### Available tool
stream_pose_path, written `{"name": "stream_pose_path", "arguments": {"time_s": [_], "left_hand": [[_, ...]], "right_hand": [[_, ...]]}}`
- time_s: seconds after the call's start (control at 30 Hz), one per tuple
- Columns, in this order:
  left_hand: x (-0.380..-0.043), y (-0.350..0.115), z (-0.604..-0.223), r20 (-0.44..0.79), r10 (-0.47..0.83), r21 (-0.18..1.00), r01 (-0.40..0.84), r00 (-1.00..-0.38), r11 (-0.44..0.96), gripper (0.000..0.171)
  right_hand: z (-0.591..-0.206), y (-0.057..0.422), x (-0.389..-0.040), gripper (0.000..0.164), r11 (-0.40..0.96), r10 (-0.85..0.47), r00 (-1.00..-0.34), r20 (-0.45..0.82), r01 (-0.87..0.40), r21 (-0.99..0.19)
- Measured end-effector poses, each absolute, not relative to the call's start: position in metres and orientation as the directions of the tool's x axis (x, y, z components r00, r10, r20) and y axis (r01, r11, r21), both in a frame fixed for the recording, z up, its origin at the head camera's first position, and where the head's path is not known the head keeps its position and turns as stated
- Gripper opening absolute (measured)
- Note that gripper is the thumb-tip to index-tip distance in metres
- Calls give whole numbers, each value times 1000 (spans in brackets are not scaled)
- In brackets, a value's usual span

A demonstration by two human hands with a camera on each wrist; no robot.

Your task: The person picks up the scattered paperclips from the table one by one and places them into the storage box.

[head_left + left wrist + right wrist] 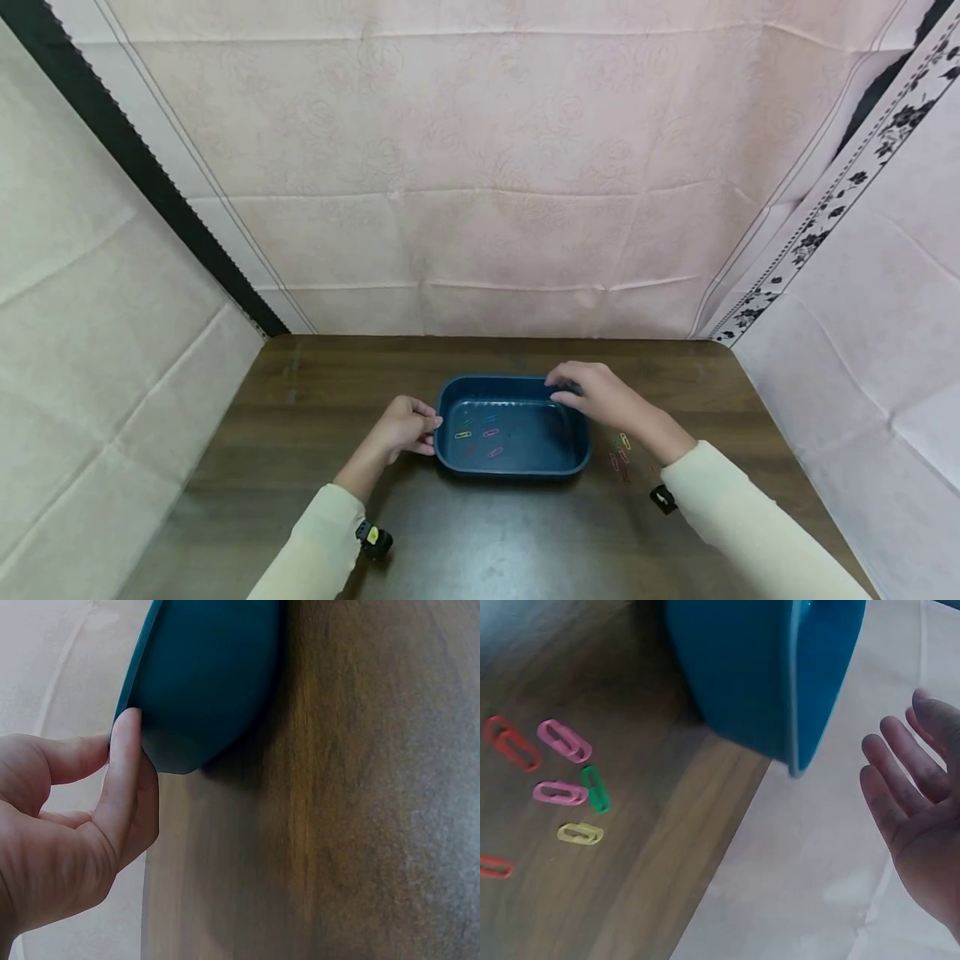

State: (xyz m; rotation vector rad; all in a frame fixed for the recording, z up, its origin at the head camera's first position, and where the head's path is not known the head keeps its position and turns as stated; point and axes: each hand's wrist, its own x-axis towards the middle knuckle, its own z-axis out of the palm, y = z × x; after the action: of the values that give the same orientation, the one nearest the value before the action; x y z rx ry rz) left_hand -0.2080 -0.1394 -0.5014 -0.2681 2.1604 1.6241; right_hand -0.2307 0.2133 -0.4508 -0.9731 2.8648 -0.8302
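Observation:
A dark blue rectangular tray (513, 476) sits on the wooden table. My left hand (406, 429) pinches its left rim between thumb and fingers, seen closely in the left wrist view on the tray wall (202, 682). Over the tray's far right corner hovers my right hand (597, 393), its fingers loosely bent and nothing visible in them. Inside the tray lie several coloured paper clips, among them a yellow paper clip (462, 435) and a pink paper clip (495, 452). Right of the tray, several more lie loose, including a green paper clip (595, 789) and a red paper clip (511, 742).
The brown wooden table (337, 367) ends at a far edge against a pale cloth backdrop (487, 208). White cloths hang at the left and right sides. Beneath my right forearm lie some of the loose clips, a yellow paper clip (625, 442) among them.

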Motion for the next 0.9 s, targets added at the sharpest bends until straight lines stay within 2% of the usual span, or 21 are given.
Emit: {"name": "stream_pose_path", "arguments": {"time_s": [0.27, 0.63, 0.9], "left_hand": [[-208, -138, -502, -434, 94, 868, -388, -896, 309, 21], [-207, -138, -502, -407, 121, 889, -363, -905, 280, 19], [-206, -139, -502, -400, 121, 893, -356, -909, 277, 20]], "right_hand": [[-455, 241, -218, 30, 686, -473, -856, 209, -507, -522], [-476, 279, -201, 31, 749, -354, -868, 348, -486, -451], [-498, 305, -184, 33, 801, -233, -892, 387, -402, -444]]}}
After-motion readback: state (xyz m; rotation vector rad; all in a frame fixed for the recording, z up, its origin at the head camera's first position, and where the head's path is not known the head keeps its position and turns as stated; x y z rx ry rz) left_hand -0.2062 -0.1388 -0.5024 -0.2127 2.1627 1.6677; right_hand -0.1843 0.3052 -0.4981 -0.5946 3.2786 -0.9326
